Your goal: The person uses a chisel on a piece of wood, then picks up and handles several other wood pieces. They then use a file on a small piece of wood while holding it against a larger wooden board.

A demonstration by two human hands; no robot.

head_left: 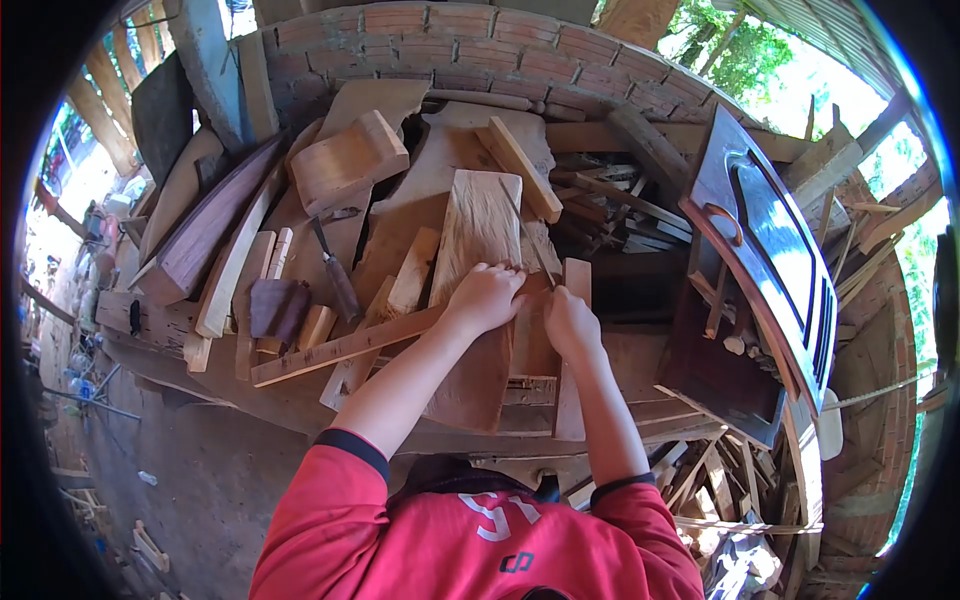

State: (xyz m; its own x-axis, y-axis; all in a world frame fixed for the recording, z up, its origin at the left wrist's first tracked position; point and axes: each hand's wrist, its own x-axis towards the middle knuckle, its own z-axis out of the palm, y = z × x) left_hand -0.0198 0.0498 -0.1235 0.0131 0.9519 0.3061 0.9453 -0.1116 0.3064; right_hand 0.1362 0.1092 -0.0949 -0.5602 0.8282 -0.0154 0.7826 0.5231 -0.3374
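Observation:
My left hand [487,297] is closed over a narrow wooden strip [340,350], holding it against a wide pale board [482,215]. The strip runs slantwise to the lower left, across other pieces. To its right, my right hand [572,322] is closed on the near end of a long, thin-bladed tool [528,232]. Its blade points away from me, along the board's right edge and close to the strip's right end; its teeth, if any, are too small to see. Beside my right hand, an upright-lying wooden bar [572,400] extends toward me.
A chisel [340,280] and a hollowed wooden block [350,160] lie on the left of the cluttered bench. A dark varnished panel with a handle [765,240] leans at the right. Offcuts [620,210] are heaped behind, before a brick wall [470,45].

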